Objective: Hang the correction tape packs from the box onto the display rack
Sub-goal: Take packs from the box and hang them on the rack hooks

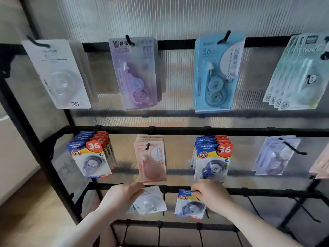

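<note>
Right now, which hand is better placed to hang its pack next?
Right hand: its blue pack is just below the matching blue stack. The left hand holds a white pack, whose match hangs top left.

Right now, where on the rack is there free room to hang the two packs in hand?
Free: the bare hooks on the lowest rail, right of the right hand. The left hand holds a white pack, the right a blue pack. Crowded: every hook on the upper rows, though the purple-pack hook has spare length.

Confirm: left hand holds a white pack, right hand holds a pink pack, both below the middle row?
Not quite. The right hand holds a blue JINUO pack, not pink. The left hand does hold the white pack; the head view shows both below the middle row.
</note>
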`<state>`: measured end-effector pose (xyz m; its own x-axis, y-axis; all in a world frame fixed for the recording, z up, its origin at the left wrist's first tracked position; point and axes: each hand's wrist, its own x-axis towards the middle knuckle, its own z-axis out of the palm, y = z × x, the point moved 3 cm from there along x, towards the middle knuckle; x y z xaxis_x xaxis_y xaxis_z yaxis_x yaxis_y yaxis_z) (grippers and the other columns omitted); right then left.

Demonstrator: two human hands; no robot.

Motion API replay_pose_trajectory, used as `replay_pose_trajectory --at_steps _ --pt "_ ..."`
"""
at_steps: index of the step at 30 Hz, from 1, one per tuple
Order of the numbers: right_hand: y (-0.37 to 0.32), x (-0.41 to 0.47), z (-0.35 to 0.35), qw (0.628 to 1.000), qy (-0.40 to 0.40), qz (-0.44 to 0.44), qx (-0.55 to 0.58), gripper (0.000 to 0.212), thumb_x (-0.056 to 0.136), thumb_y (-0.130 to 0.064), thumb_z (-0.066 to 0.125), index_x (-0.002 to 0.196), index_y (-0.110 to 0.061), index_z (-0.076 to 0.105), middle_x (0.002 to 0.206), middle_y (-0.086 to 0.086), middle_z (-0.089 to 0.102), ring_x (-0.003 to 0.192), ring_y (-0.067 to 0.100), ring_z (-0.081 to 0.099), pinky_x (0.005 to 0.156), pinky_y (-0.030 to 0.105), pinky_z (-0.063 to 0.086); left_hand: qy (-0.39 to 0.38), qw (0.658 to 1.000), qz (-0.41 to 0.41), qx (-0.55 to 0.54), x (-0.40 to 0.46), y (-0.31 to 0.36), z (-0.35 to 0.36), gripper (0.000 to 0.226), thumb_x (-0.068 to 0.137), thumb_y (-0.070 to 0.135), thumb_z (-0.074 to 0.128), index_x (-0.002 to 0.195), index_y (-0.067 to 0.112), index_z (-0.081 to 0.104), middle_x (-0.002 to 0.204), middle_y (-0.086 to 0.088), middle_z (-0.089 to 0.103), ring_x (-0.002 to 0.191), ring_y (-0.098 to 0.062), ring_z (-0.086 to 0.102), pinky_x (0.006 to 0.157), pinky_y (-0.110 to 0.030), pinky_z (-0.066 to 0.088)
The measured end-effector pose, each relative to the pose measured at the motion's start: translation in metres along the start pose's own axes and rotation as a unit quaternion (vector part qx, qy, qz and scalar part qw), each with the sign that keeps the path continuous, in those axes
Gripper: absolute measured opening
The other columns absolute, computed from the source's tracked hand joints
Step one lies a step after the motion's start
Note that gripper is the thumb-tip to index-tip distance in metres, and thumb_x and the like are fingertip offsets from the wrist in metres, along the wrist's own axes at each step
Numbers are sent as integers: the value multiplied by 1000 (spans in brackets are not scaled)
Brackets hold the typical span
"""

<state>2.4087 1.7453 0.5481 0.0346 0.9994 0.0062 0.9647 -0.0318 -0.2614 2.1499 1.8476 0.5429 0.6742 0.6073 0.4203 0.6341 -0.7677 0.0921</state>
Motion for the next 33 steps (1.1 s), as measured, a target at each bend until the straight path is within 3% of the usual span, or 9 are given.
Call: replay_pose_trajectory --at_steps 4,10,13,16,20,24,26,29,33 --pt "-5 -3 -29 1000 24 -6 -6 23 96 -33 45 90 -18 61 86 -9 55 74 9 46 52 16 26 32 999 33 22 14 0 -28 13 82 43 46 87 33 55 58 20 61 42 -2 53 34 -9 16" --pt "-10 -11 -62 998 58 -10 -13 24 96 -34 46 105 -21 64 104 -6 64 82 6 49 57 13 30 71 996 43 27 24 4 -61 5 77 36 59 80 32 58 57 17 59 43 -1 52 31 -8 12" --pt "-12 -14 -77 997 63 -10 -33 24 96 -34 46 104 -20 64 105 -7 63 91 10 54 65 21 37 74 996 51 19 27 5 -78 19 85 42 46 86 33 62 60 16 62 47 -1 56 35 -8 27" --pt "-17 -17 -87 996 71 -15 -45 23 96 -34 46 98 -18 64 92 -10 55 81 8 47 56 15 29 98 994 55 15 30 5 -91 22 85 44 42 85 32 60 61 15 63 47 -3 57 38 -15 37" --pt "-26 -15 -97 994 86 -24 -59 23 96 -33 47 93 -17 63 86 -12 49 79 9 45 52 14 25 99 993 56 32 32 5 -109 17 84 45 41 88 31 50 58 17 60 45 -3 55 38 -14 30" --pt "-42 -11 -107 993 95 -31 -65 22 95 -33 49 88 -17 62 75 -12 44 78 10 47 53 14 26 90 994 49 35 32 -5 -130 17 83 45 44 86 30 51 59 14 60 47 -9 56 36 -13 22" --pt "-53 -10 -115 992 99 -36 -64 21 95 -32 49 89 -16 63 75 -11 48 79 12 50 54 17 29 84 994 49 43 34 -10 -144 21 83 47 43 87 30 54 66 12 62 55 -11 59 39 -14 24" --pt "-70 -6 -128 991 107 -44 -71 22 95 -32 49 95 -17 65 90 -6 57 89 16 56 69 29 40 62 998 15 11 38 -19 -162 37 83 52 36 96 29 62 86 9 66 78 -16 62 54 -25 36" --pt "-88 0 -142 988 121 -54 -73 20 94 -32 49 97 -20 65 89 -9 53 90 14 56 74 30 41 74 997 18 23 39 -22 -190 35 88 50 42 96 24 63 86 9 66 79 -15 61 57 -24 33"
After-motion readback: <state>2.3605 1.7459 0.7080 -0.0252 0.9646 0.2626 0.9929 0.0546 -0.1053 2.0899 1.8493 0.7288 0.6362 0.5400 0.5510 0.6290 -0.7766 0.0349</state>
